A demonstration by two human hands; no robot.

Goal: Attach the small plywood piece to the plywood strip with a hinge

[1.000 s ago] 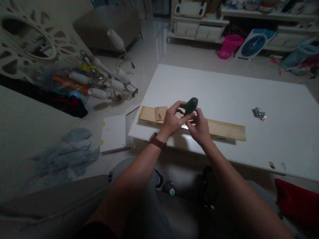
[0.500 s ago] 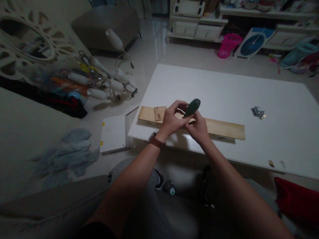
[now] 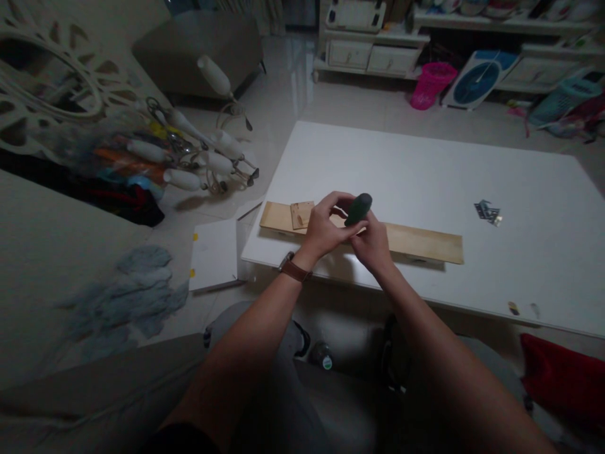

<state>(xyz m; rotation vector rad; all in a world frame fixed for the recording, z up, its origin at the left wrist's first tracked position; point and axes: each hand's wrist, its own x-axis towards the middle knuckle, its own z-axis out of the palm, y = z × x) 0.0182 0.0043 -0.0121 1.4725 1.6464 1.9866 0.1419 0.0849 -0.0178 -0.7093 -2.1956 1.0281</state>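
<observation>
A long wooden plank [image 3: 416,241] lies along the near edge of the white table [image 3: 425,176], with a small wooden block [image 3: 303,215] on its left end. Over the plank's middle my right hand [image 3: 373,243] grips a screwdriver with a dark green handle [image 3: 358,209], the handle pointing up and away. My left hand [image 3: 324,228], with a brown watch strap at the wrist, is closed in a pinch beside the tool's lower part; what its fingertips hold is hidden.
Small metal hinges [image 3: 488,212] lie on the table to the right. A white chandelier [image 3: 203,157] lies on the floor at left beside a white board [image 3: 215,253]. A pink basket [image 3: 430,84] and a fan [image 3: 477,82] stand at the back.
Both hands stayed together over the plank. The screwdriver handle tipped slightly and sank a little lower toward the plank.
</observation>
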